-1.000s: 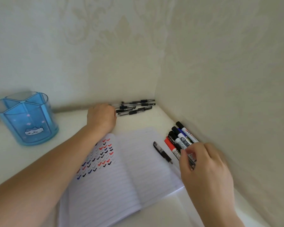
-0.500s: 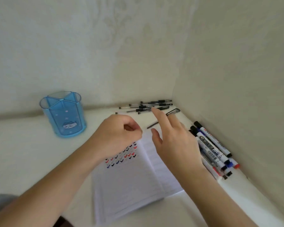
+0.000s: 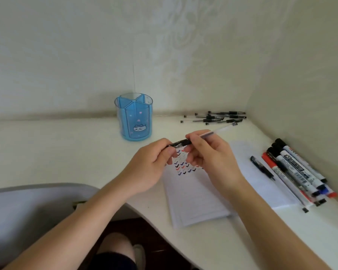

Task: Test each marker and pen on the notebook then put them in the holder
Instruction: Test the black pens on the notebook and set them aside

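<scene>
A clear gel pen (image 3: pixel 219 131) with a black grip is held level above the open notebook (image 3: pixel 195 199). My right hand (image 3: pixel 209 154) grips its barrel, and my left hand (image 3: pixel 152 162) pinches its black tip end, where I cannot tell if a cap sits. Rows of red, blue and black check marks (image 3: pixel 185 164) show on the left page between my hands. The blue divided holder (image 3: pixel 134 116) with a cat picture stands behind, with no pens showing in it.
Several black gel pens (image 3: pixel 219 116) lie in the far corner by the wall. Several markers (image 3: pixel 295 170) lie along the right wall, a dark pen (image 3: pixel 261 168) on the notebook's right page. A grey chair back (image 3: pixel 27 207) is at lower left.
My right hand left the markers, reached to the far corner and brought back a gel pen. My left hand came off the table to take its tip end. The view shifted left.
</scene>
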